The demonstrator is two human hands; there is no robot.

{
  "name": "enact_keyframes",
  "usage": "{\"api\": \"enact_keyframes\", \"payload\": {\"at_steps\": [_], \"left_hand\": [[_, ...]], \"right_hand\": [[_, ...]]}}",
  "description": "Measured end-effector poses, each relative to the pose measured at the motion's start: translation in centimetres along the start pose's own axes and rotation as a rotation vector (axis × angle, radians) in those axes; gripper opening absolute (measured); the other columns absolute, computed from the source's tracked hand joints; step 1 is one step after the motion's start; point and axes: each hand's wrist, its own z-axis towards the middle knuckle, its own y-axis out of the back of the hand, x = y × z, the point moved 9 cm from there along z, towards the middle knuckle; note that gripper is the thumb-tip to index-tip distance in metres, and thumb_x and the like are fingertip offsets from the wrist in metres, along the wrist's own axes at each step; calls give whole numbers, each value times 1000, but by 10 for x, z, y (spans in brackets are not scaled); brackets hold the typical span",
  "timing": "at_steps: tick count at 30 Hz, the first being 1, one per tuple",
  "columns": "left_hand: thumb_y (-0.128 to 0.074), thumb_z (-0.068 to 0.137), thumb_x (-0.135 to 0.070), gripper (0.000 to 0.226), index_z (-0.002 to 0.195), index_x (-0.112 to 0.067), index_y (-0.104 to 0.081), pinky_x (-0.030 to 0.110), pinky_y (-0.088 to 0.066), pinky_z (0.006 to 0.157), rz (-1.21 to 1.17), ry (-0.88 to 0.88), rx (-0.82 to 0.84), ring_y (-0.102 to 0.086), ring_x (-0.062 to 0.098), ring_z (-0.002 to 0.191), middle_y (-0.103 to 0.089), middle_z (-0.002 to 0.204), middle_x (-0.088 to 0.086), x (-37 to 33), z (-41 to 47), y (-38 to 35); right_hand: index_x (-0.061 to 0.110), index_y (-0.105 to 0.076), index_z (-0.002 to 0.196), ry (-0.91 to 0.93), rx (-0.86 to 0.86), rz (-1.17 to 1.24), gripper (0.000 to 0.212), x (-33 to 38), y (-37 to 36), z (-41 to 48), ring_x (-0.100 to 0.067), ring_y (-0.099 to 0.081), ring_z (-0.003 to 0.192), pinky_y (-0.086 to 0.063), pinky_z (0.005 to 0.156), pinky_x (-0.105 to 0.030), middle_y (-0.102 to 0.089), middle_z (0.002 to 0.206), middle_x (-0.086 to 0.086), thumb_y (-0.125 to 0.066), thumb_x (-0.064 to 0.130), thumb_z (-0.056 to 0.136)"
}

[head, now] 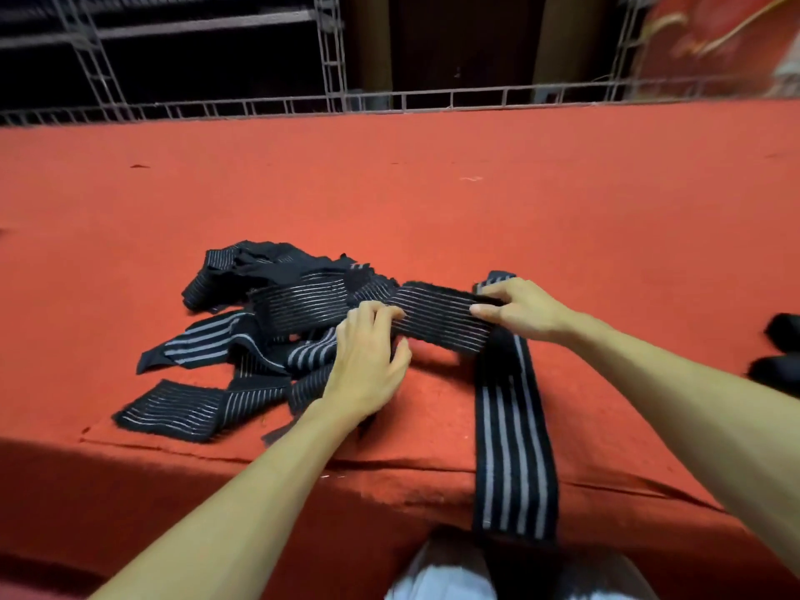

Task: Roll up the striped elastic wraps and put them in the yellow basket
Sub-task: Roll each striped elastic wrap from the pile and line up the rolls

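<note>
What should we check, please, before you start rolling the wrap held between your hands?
1. Left hand grips the wrap: ok.
2. Right hand pinches its other end: ok.
3. Wrap clear of the pile: cannot tell; they overlap by the left hand.
4. Long strip fully on the table: not ok; it hangs over the near edge.
5. Basket in sight: not ok; none shows.
</note>
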Motion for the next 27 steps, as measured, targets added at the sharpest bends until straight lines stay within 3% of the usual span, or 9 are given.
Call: {"api": "enact_keyframes", "payload": {"at_steps": [4,8,11,13,16,20,22,25,27], "left_hand": [[-52,92,-22,42,132,-12,-51,34,-23,108,-26,-30,45,-38,22,126,-45,131,5,-41,7,-13],[-50,96,-20,40,135,-13,-47,33,-22,106,-49,6,77,-38,21,125,-45,131,3,-64,8,-26],[-48,96,-20,35,131,-15,-50,34,-26,102,-31,-15,146,-43,23,118,-50,124,3,-79,9,-40],[-47,96,-20,32,127,-17,-53,33,-27,99,-8,-40,192,-44,23,115,-51,120,2,-85,8,-52],[-47,96,-20,31,125,-18,-56,35,-28,99,4,-59,259,-44,22,116,-52,120,1,-87,4,-69],[-47,96,-21,35,129,-18,-54,38,-32,102,37,-59,355,-46,25,121,-53,126,3,-76,0,-90],[-46,97,-23,37,134,-19,-51,38,-31,104,25,-6,423,-44,25,125,-52,132,4,-66,0,-101],[-45,100,-34,40,136,-19,-49,38,-28,104,0,123,441,-39,24,128,-49,134,3,-52,-2,-114],[-48,97,-44,38,126,-21,-56,34,-26,99,-54,232,402,-37,21,123,-47,121,-1,-43,-4,-119]], "right_hand": [[13,-62,82,51,-61,-48,21,0,35,-27,-25,-59,79,-45,76,-39,-64,77,-5,-53,26,96],[20,-51,64,-24,4,-162,33,-17,53,-51,-20,-50,68,-39,68,-36,-52,63,4,-52,26,96],[15,-63,74,-178,122,-249,26,-56,58,-73,-27,-57,83,-44,74,-35,-61,74,-6,-55,29,93],[11,-71,93,-280,203,-301,24,-83,55,-88,-28,-61,94,-45,79,-32,-68,93,-13,-56,30,93],[8,-71,105,-428,315,-411,29,-123,44,-117,-26,-61,98,-45,78,-26,-69,108,-15,-57,29,90],[14,-70,108,-578,284,-459,32,-163,43,-139,-27,-63,102,-49,77,-27,-67,112,-11,-60,34,85],[17,-68,110,-568,242,-489,30,-163,42,-135,-27,-62,106,-48,78,-28,-65,115,-9,-63,32,84],[22,-64,115,-389,110,-615,30,-142,38,-107,-27,-53,117,-41,95,-34,-57,119,-7,-58,27,86],[21,-64,113,-261,19,-463,28,-122,29,-86,-28,-54,111,-41,94,-33,-56,109,-6,-60,21,85]]}}
